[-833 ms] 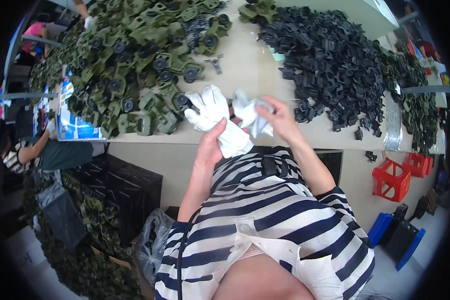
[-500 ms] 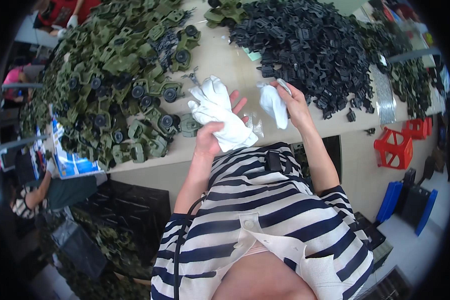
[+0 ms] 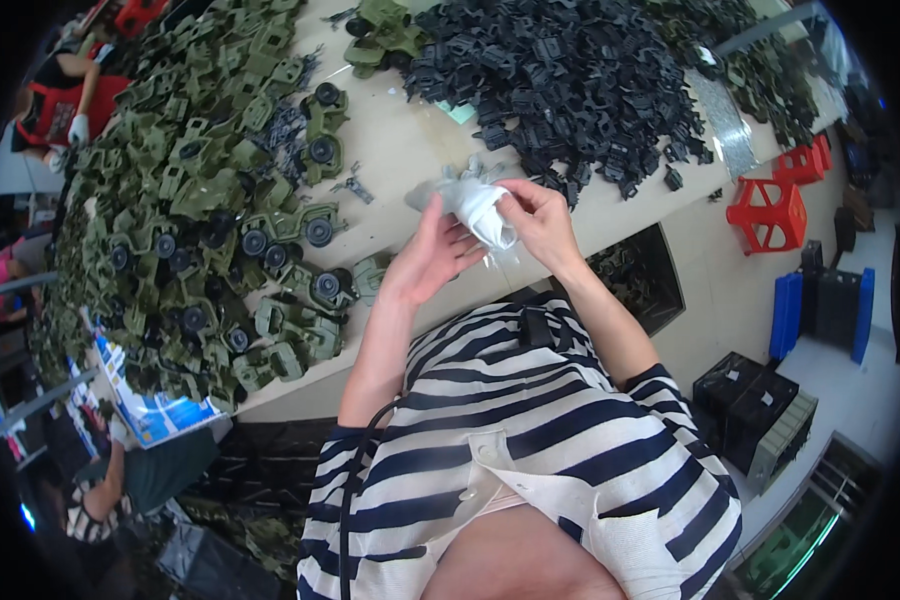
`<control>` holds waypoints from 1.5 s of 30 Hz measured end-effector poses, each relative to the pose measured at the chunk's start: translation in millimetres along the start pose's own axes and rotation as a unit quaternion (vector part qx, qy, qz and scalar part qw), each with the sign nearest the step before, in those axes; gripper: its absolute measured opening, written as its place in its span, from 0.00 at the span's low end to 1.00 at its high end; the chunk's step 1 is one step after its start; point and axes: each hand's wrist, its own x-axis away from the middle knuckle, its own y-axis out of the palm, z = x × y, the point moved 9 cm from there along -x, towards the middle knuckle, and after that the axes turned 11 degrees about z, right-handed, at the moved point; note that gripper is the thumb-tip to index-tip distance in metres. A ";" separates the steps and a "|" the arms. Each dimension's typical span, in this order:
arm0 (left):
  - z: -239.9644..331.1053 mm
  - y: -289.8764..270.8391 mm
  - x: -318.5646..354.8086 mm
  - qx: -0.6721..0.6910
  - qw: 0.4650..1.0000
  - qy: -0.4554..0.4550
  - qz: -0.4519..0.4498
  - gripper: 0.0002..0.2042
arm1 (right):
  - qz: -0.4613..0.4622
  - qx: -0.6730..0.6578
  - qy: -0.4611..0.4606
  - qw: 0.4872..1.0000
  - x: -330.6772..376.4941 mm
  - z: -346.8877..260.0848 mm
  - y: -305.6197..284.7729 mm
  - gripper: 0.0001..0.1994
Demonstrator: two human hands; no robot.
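My right hand (image 3: 542, 222) pinches a bunched white cloth glove (image 3: 488, 214) over the table's near edge. Part of the white cloth is smeared by motion, and I cannot tell whether it is one glove or a pair. Just left of it, my left hand (image 3: 430, 252) is open, palm toward the cloth, fingers apart and close to it. Beyond both hands lies a large heap of black plastic parts (image 3: 570, 90). Left of them spreads a pile of olive-green toy vehicle bodies (image 3: 220, 190), some with black wheels.
The beige table (image 3: 375, 125) shows between the piles. Red stools (image 3: 770, 215) stand right of it, with black crates (image 3: 745, 400) on the floor below. Co-workers are at the left, one with a white-gloved hand (image 3: 78, 128). A blue-and-white printed sheet (image 3: 160, 410) lies at the table's left.
My left hand has let go of the white glove bundle and opened. My right hand has moved left and now holds white cloth beside it. The view has turned slightly.
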 end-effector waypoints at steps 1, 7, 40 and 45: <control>-4.4 -8.8 1.3 -0.076 0.997 0.015 0.016 0.40 | 0.013 -0.027 0.028 0.999 0.9 1.8 -3.8 0.12; 15.3 -4.2 26.6 -0.237 0.933 0.259 0.079 0.29 | 0.061 -0.058 0.088 0.993 20.3 20.3 -3.6 0.13; -0.6 38.0 6.4 -0.252 0.858 0.355 0.273 0.12 | -0.045 0.125 -0.236 0.963 7.1 -58.2 -72.8 0.19; -2.2 61.6 9.6 -0.325 0.804 0.416 0.275 0.12 | -0.055 0.195 -0.373 0.906 23.6 -48.6 -65.4 0.12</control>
